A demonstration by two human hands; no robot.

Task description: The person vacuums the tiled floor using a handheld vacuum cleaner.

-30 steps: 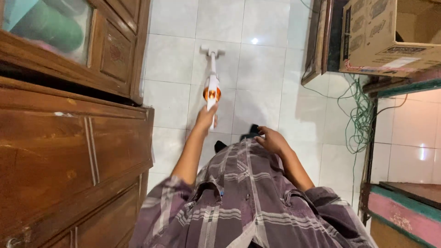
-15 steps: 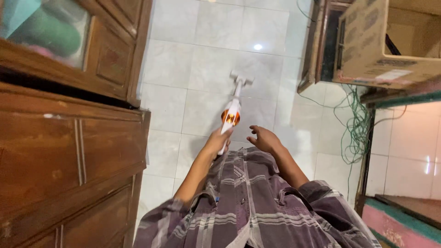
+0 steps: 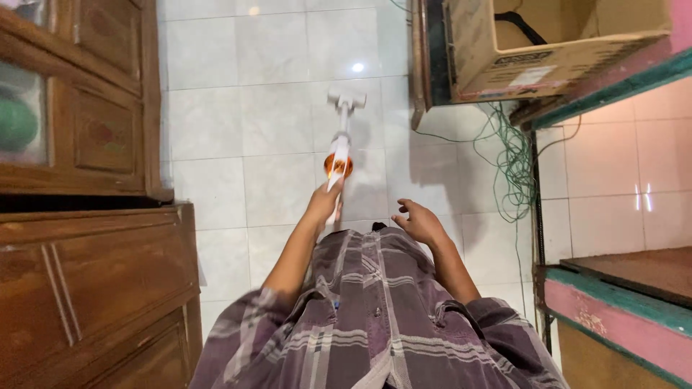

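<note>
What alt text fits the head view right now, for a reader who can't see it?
The left hand grips a white and orange stick vacuum whose head rests on the white tiled floor. The right hand hovers open and empty, with a wooden cabinet left and a cardboard box right.

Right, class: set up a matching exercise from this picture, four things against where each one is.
Things:
1. stick vacuum
2. cardboard box
3. green cable
4. wooden cabinet

Places:
a. hanging in loops below the shelf
b. held in the left hand
c. along the left wall
d. on a shelf, upper right

Pairs: 1-b, 2-d, 3-a, 4-c
</note>
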